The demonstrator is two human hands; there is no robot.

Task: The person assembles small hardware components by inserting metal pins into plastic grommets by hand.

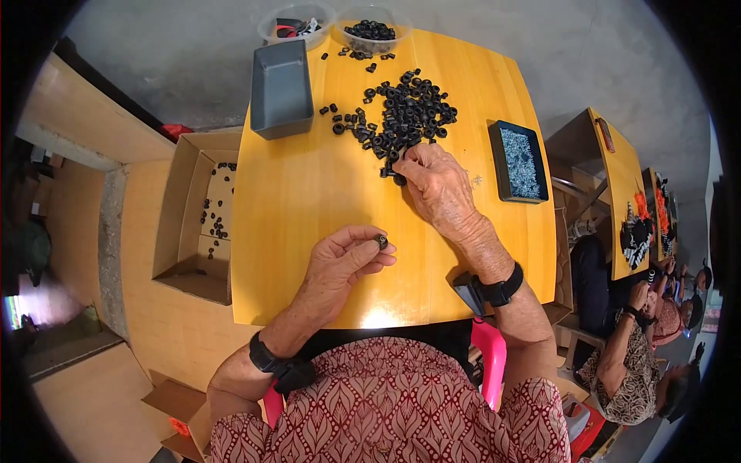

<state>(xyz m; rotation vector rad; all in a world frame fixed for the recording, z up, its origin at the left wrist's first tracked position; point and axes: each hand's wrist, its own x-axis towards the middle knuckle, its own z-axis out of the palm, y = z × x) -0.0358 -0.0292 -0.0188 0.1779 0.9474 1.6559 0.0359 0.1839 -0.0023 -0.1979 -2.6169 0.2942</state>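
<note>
My left hand (347, 258) is above the near part of the yellow table (324, 185), with thumb and fingers closed on a small round black part (381, 241). The part seems to have a hollow or lighter centre. My right hand (440, 189) reaches to the near edge of a loose pile of small black ring-like parts (413, 108). Its thumb and fingers are pinched together among the parts, and what lies between the fingertips is hidden.
At the right edge stands a dark tray (521, 162) of small shiny pieces. A grey bin (280, 89) and two clear bowls, one holding black parts (372, 31), are at the back. On the left, a cardboard box (185, 224) contains scattered black parts. Other people sit at far right.
</note>
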